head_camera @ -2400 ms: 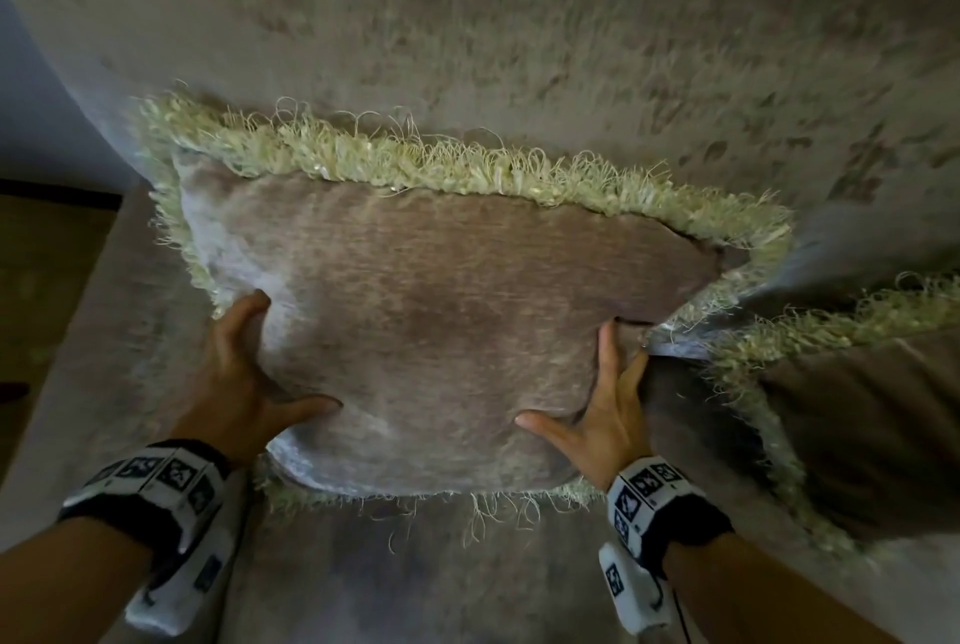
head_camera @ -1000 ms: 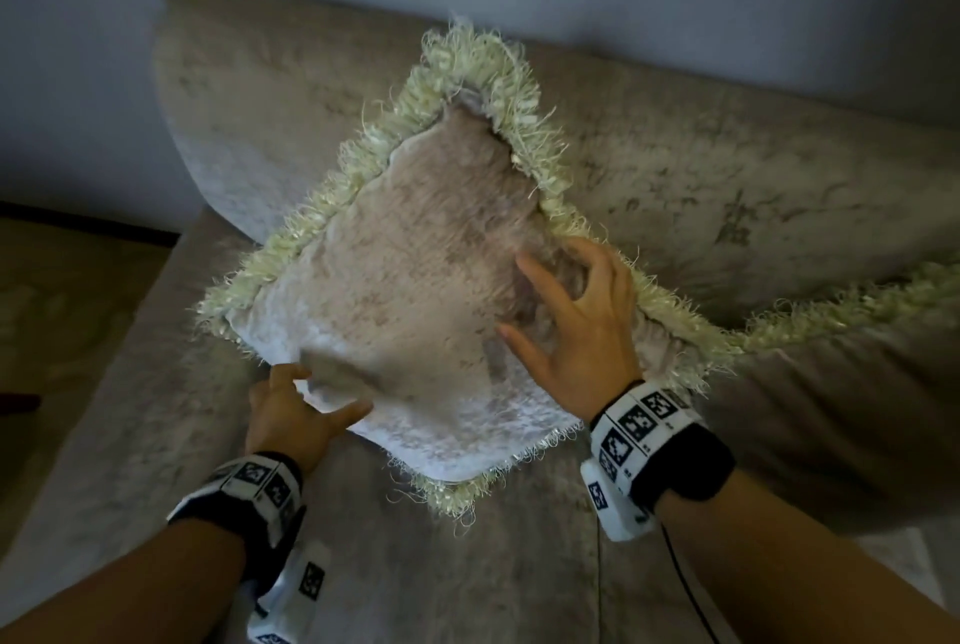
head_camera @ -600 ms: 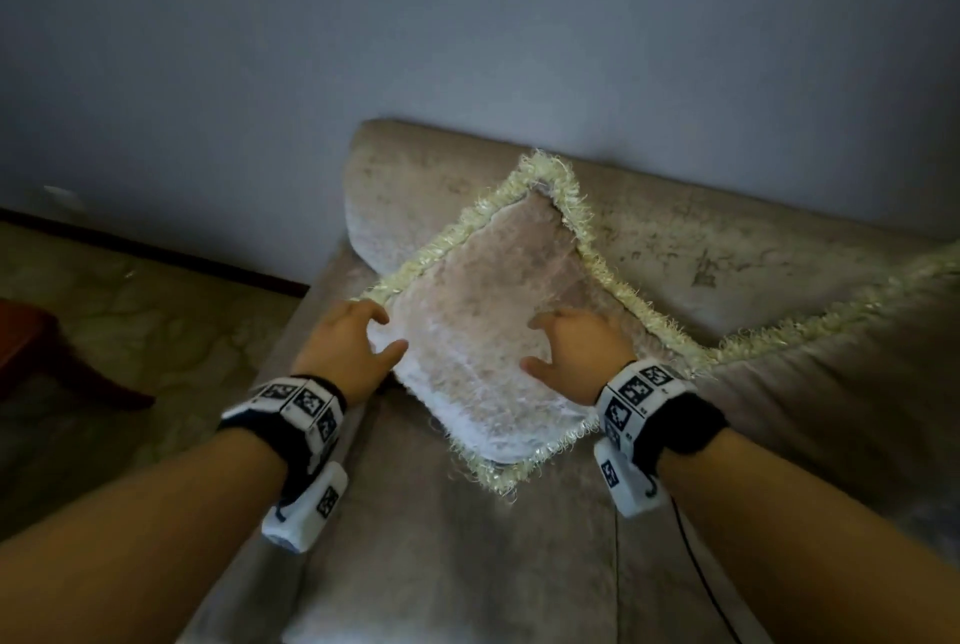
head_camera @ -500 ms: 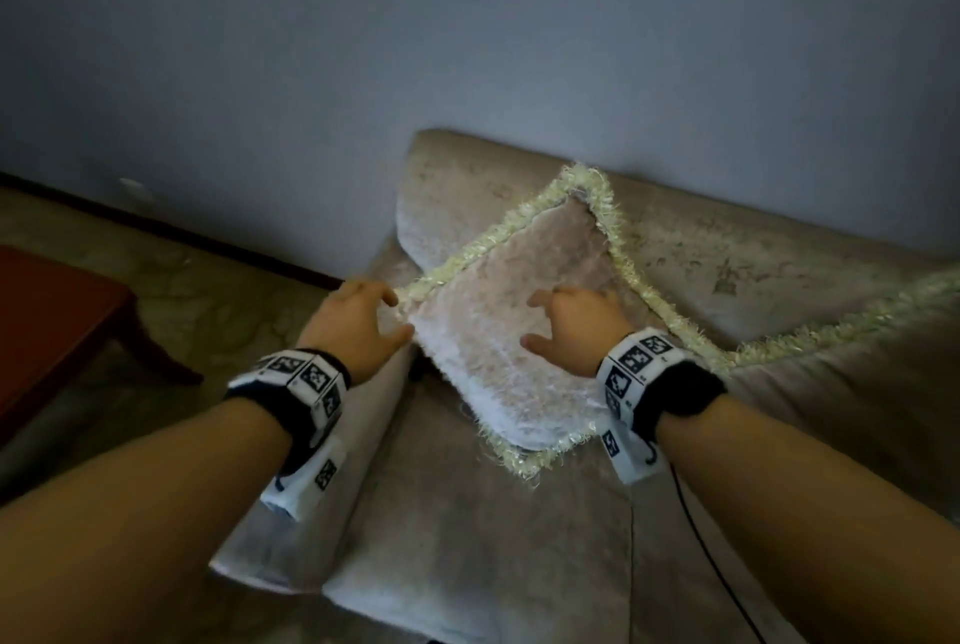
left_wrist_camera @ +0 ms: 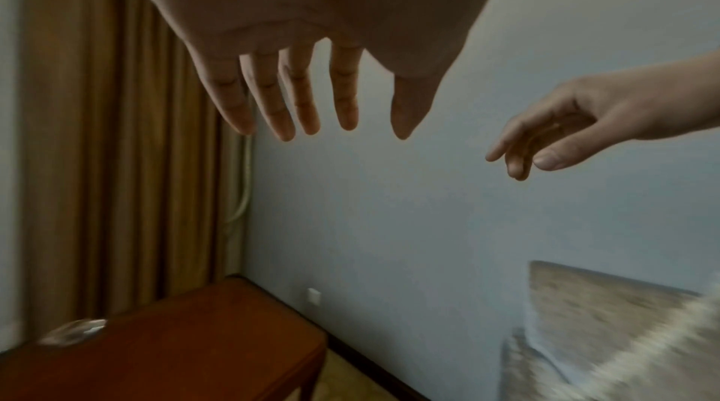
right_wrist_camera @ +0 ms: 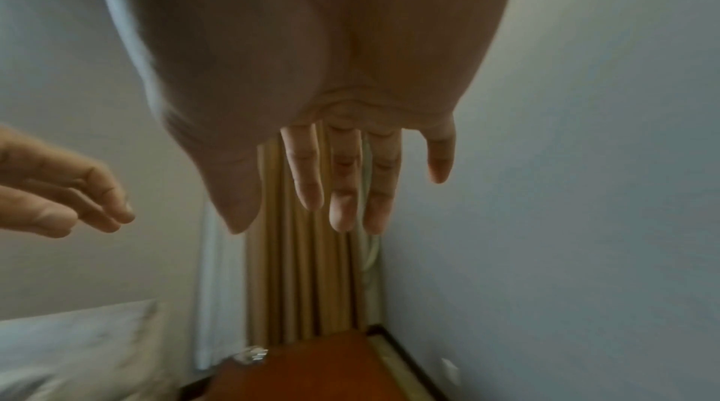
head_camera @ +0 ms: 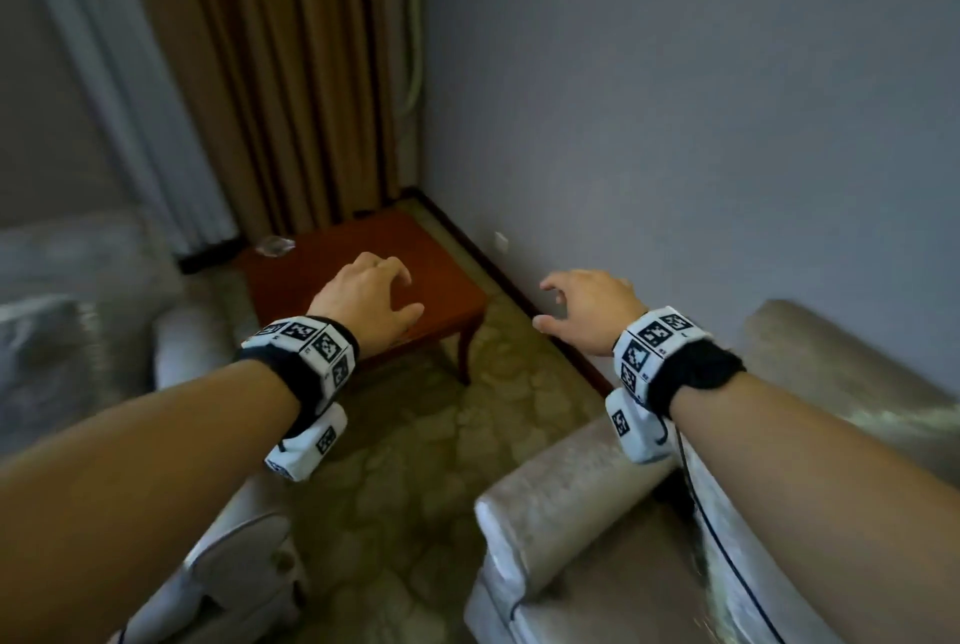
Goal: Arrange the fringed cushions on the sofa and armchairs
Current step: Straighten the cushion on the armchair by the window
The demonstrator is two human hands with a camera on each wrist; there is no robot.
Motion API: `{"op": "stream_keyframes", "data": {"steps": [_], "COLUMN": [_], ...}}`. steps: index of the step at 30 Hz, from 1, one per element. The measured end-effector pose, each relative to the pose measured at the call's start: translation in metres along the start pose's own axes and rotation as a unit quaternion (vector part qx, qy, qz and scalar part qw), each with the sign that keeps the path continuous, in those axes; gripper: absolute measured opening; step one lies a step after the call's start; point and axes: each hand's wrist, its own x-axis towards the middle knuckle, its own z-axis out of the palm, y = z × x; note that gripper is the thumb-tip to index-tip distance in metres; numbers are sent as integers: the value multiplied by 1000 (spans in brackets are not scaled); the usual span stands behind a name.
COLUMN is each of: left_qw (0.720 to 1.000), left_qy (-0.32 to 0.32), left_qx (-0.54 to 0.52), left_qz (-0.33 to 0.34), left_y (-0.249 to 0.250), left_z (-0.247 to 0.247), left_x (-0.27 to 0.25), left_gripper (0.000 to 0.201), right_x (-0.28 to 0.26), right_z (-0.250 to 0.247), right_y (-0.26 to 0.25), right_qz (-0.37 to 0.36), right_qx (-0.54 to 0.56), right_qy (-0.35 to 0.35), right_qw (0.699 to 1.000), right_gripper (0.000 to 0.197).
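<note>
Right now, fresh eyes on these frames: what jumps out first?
Two bare hands, left hand and right hand, held out empty in mid-air with fingers loosely spread. Below and beyond them a red-brown wooden side table stands in the corner, with tall brown curtains behind it. A pale armchair sits at the left and a sofa arm at the lower right.

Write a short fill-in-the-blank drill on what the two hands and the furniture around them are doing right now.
1. The left hand and the right hand both hold ____.
2. The small wooden table in the corner is reddish-____ in colour.
3. A clear glass object sits on the table's far ____ corner.
4. Behind the table hang ____ curtains.

Missing words: nothing; brown; left; brown
</note>
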Motion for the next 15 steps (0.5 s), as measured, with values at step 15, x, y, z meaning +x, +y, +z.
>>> {"op": "stream_keyframes", "data": {"steps": [15], "left_qw": [918], "left_qy": [119], "left_qx": [66], "left_qz": [-372], "left_y": [-228], "left_z": [-116], "left_x": [-154], "left_gripper": [41], "right_x": [145], "right_z": [5], "right_y": [-312], "right_qz": [-370], "right_qx": [-15], "right_qy": [-35], "right_qw": [928], "right_gripper": [60]}}
